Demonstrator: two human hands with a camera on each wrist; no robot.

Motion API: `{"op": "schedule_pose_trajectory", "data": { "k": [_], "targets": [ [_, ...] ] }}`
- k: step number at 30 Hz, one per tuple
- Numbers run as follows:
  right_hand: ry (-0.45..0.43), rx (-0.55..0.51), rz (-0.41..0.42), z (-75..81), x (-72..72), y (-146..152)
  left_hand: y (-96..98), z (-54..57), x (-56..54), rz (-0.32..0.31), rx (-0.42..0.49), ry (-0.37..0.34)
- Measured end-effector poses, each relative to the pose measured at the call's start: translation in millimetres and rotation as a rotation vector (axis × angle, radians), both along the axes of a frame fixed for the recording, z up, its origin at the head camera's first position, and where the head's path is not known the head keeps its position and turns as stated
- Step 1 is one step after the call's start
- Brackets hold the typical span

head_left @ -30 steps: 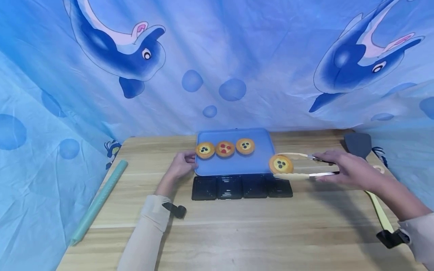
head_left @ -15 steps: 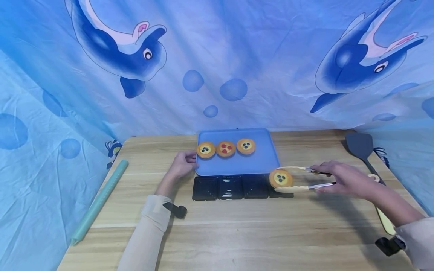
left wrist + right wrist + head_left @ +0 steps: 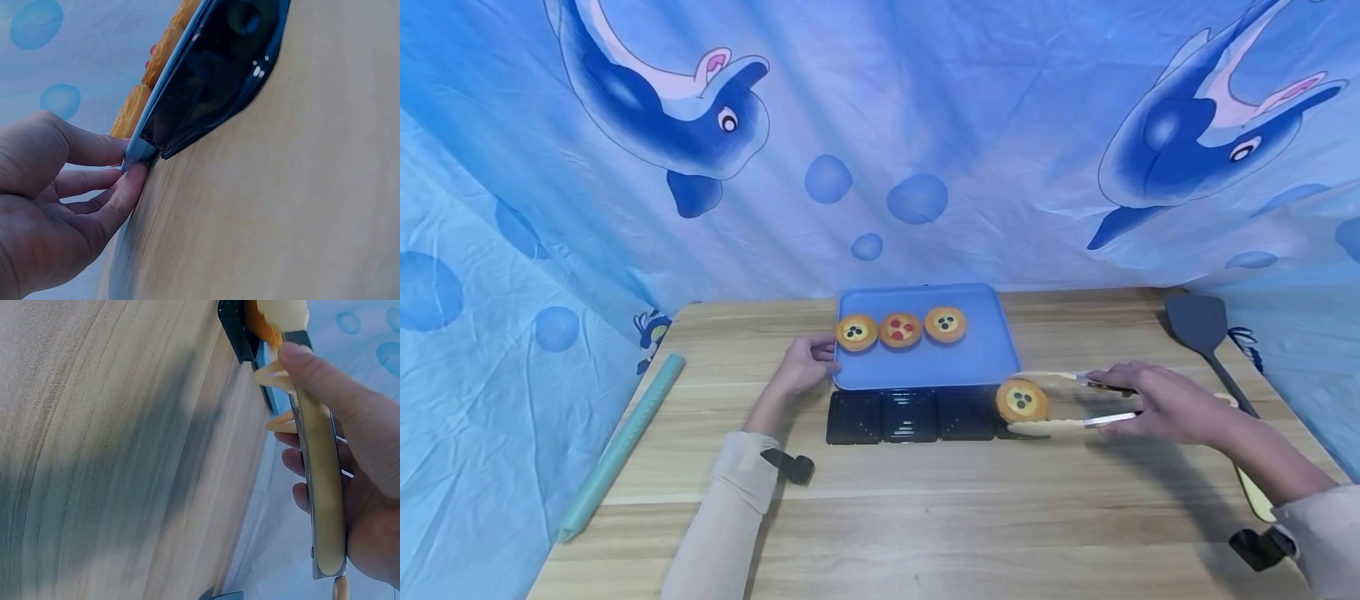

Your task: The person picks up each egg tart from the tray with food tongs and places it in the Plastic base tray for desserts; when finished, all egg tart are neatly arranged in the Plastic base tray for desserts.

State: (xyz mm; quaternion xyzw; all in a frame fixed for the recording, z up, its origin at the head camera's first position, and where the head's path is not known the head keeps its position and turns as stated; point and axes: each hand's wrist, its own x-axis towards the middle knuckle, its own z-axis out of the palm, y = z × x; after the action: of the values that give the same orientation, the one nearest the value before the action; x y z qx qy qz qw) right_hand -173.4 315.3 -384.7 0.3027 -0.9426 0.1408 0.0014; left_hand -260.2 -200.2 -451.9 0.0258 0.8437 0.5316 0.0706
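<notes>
My left hand (image 3: 803,365) pinches the left edge of a blue tray (image 3: 925,368), thumb above and fingers below. Three tarts stand in a row on it: a blueberry-topped tart (image 3: 856,332), a red-topped tart (image 3: 899,331) and another blueberry-topped tart (image 3: 945,324). In front of the tray lies a black sectioned container (image 3: 910,417). A fourth tart (image 3: 1022,400), dark-dotted, sits at its rightmost compartment, between the cream tips of the tongs (image 3: 320,481). My right hand (image 3: 1165,402) grips those tongs. Whether the tips touch the tart is hard to tell.
A dark-headed spatula (image 3: 1198,323) with a pale handle lies at the table's right side, partly behind my right arm. On the left edge rests a long green roll (image 3: 622,447). A blue dolphin-printed curtain (image 3: 865,150) surrounds the wooden table (image 3: 880,517).
My right hand has brought the fourth tart toward me, from the tray's right edge down to the black container's right compartment. The tongs have just spread slightly. My left hand keeps its place.
</notes>
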Motion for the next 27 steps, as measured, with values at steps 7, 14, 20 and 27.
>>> {"op": "schedule_pose_trajectory", "data": {
  "k": [7, 14, 20, 27],
  "targets": [
    [-0.042, -0.064, -0.042, 2.2, 2.8, -0.2, -0.8, 1.0, -0.8, 0.004, 0.007, -0.010],
    [-0.050, -0.097, -0.090, 10.3, 4.2, 0.6, -1.2, -2.2, -1.3, 0.004, 0.008, 0.001],
    [-0.044, -0.120, -0.099, 18.6, -2.7, -1.5, -0.2, -2.6, -0.4, -0.003, 0.007, 0.012],
    [0.015, -0.115, -0.091, 34.3, -27.6, -16.5, 1.1, -1.2, 0.8, 0.013, 0.010, 0.006]
  ]
}}
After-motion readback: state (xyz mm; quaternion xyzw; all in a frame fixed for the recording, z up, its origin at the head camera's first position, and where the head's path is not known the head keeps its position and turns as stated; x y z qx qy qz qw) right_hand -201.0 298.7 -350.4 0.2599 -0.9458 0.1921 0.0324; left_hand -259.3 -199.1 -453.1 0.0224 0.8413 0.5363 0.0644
